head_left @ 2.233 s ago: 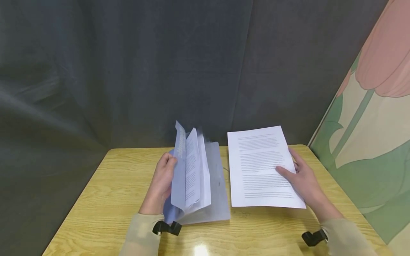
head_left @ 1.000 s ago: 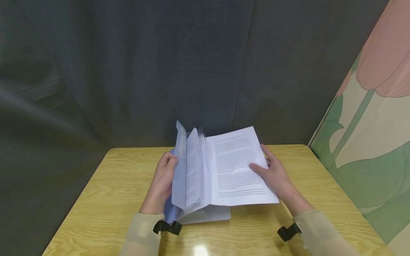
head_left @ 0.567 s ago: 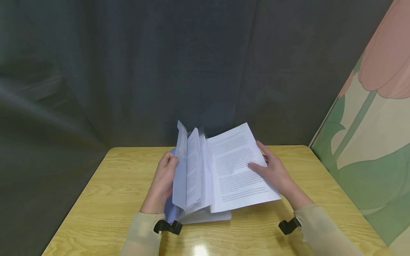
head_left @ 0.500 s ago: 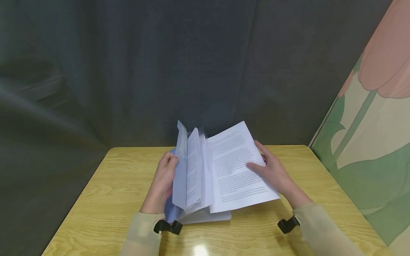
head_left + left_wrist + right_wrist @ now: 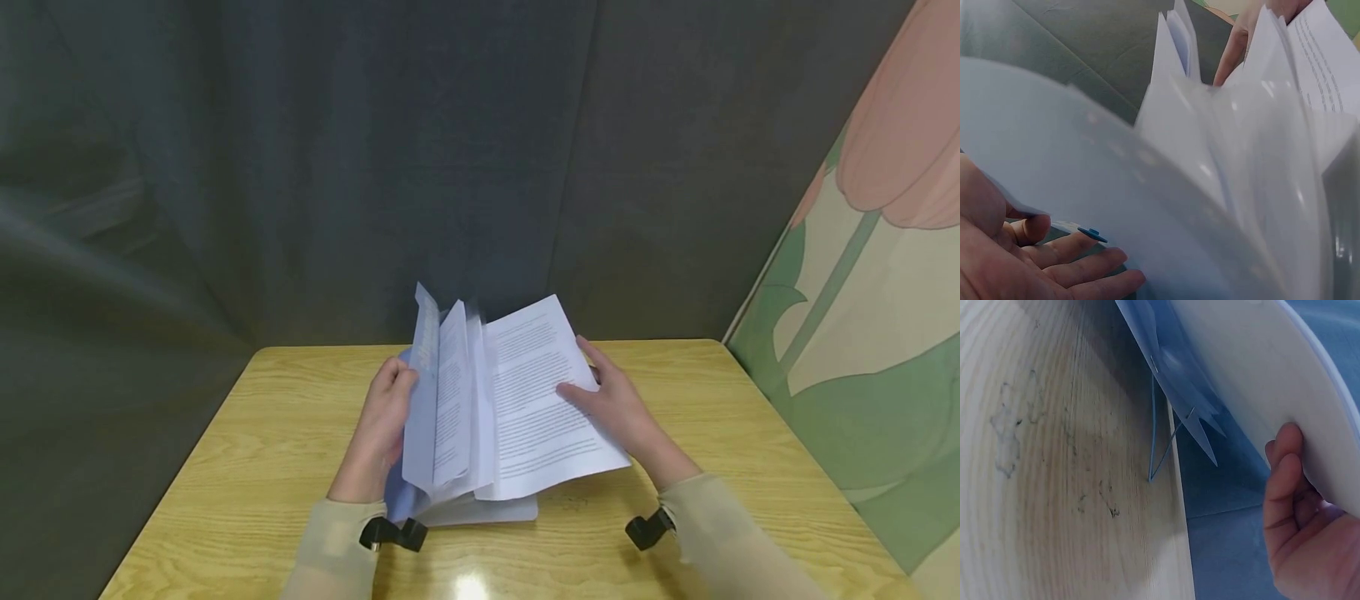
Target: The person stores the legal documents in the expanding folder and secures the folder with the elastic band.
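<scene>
On the table stands an expanding file folder, translucent blue-grey, its pockets spread and printed sheets inside. My left hand grips the edge of its front cover; in the left wrist view, a small blue fastener shows beside the fingers. My right hand pinches a stack of printed paper by its right edge, thumb on top and fingers underneath. This stack tilts, and its left edge lies against or inside a pocket; which one, I cannot tell.
A wood-grain table carries the folder, whose back panel lies toward the right. A thin elastic cord hangs from the folder near the table's edge. Behind is a dark curtain; a flower-painted panel stands right.
The right hand has brought the paper stack leftward from beside the folder to its pockets, tilting it, and it has slid further left in the last half second. The left hand has barely moved.
</scene>
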`<state>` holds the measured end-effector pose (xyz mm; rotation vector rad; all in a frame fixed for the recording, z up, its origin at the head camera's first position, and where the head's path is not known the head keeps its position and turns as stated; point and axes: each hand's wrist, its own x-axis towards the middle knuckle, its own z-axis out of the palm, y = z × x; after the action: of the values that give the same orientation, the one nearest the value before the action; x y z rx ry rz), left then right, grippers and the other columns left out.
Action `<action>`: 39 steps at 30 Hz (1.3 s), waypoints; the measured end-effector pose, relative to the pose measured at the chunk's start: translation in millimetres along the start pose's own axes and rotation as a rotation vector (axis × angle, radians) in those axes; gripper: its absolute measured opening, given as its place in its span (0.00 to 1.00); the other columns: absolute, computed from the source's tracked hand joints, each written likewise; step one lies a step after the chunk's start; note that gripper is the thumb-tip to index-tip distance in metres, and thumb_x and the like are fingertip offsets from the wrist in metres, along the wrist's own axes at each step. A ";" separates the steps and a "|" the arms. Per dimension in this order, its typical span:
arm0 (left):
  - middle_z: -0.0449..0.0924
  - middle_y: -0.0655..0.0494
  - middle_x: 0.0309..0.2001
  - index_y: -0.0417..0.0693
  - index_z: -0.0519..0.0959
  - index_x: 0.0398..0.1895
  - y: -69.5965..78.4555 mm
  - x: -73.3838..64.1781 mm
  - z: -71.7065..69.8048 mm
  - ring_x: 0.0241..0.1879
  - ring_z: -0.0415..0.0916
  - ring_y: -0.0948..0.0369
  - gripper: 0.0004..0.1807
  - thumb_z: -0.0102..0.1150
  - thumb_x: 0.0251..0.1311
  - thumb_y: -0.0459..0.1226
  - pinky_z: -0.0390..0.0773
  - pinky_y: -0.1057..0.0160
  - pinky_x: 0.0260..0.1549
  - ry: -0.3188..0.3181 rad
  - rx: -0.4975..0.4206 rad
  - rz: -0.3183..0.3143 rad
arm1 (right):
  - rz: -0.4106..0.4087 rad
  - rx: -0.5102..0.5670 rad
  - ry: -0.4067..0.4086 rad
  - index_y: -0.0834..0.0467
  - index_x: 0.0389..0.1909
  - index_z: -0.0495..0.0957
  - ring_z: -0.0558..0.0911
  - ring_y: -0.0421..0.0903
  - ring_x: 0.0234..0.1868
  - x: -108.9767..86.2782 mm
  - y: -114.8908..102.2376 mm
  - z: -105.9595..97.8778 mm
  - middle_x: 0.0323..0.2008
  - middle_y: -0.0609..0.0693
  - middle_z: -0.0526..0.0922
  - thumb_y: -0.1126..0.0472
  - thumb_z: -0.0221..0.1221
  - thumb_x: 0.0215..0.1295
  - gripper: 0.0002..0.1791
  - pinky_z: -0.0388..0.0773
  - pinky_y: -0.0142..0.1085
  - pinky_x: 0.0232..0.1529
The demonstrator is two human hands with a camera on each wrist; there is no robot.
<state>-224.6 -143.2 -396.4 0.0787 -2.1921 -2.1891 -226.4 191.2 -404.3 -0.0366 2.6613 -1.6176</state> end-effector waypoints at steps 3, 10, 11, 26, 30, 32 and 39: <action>0.63 0.49 0.42 0.45 0.67 0.44 -0.1 -0.6 0.3 0.44 0.67 0.53 0.06 0.43 0.83 0.38 0.64 0.58 0.40 -0.002 0.002 0.006 | 0.006 0.000 0.002 0.42 0.91 0.47 0.89 0.51 0.45 1.0 0.6 -0.2 0.74 0.64 0.75 0.51 0.69 0.78 0.51 0.84 0.42 0.46; 0.64 0.49 0.43 0.45 0.67 0.45 1.6 -2.8 -0.1 0.45 0.67 0.53 0.06 0.43 0.83 0.38 0.64 0.57 0.40 -0.009 0.019 0.004 | 0.017 -0.006 0.015 0.42 0.91 0.47 0.89 0.51 0.44 2.7 -2.1 -1.3 0.74 0.63 0.75 0.51 0.69 0.78 0.52 0.84 0.42 0.45; 0.64 0.49 0.43 0.45 0.67 0.45 1.4 -2.2 0.0 0.46 0.67 0.53 0.06 0.43 0.83 0.38 0.64 0.57 0.40 -0.009 0.017 0.004 | 0.019 0.002 0.011 0.42 0.91 0.47 0.89 0.51 0.43 2.3 -2.9 0.4 0.74 0.63 0.76 0.51 0.69 0.78 0.52 0.84 0.42 0.45; 0.64 0.48 0.44 0.46 0.67 0.45 0.3 -1.8 1.6 0.46 0.67 0.52 0.06 0.43 0.82 0.39 0.65 0.56 0.41 0.008 0.003 0.007 | 0.050 0.141 0.051 0.50 0.91 0.50 0.90 0.51 0.43 -2.0 -6.0 45.7 0.64 0.66 0.83 0.57 0.64 0.82 0.46 0.85 0.40 0.42; 0.64 0.48 0.43 0.46 0.66 0.44 0.1 -1.1 0.7 0.44 0.67 0.52 0.06 0.44 0.82 0.39 0.65 0.57 0.40 0.007 -0.012 0.012 | 0.048 0.180 0.058 0.52 0.90 0.51 0.90 0.52 0.45 -2.5 -9.0 59.3 0.65 0.67 0.82 0.59 0.62 0.82 0.44 0.86 0.40 0.42; 0.64 0.48 0.43 0.46 0.66 0.43 0.0 -0.7 0.2 0.44 0.67 0.53 0.06 0.44 0.82 0.38 0.65 0.57 0.40 0.004 -0.022 0.013 | 0.045 0.194 0.057 0.53 0.90 0.51 0.90 0.53 0.46 -2.6 -10.1 65.8 0.65 0.67 0.81 0.59 0.62 0.82 0.44 0.86 0.41 0.43; 0.64 0.48 0.42 0.46 0.66 0.43 -1.7 0.1 0.3 0.42 0.67 0.53 0.06 0.43 0.82 0.38 0.65 0.58 0.39 0.003 -0.025 0.012 | 0.043 0.187 0.052 0.55 0.90 0.52 0.88 0.53 0.45 -1.8 -11.0 80.5 0.65 0.66 0.78 0.60 0.61 0.82 0.43 0.86 0.43 0.44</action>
<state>-224.7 -142.9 -398.2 0.0685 -2.1579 -2.2076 -221.7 114.8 -431.6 0.0676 2.5144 -1.8700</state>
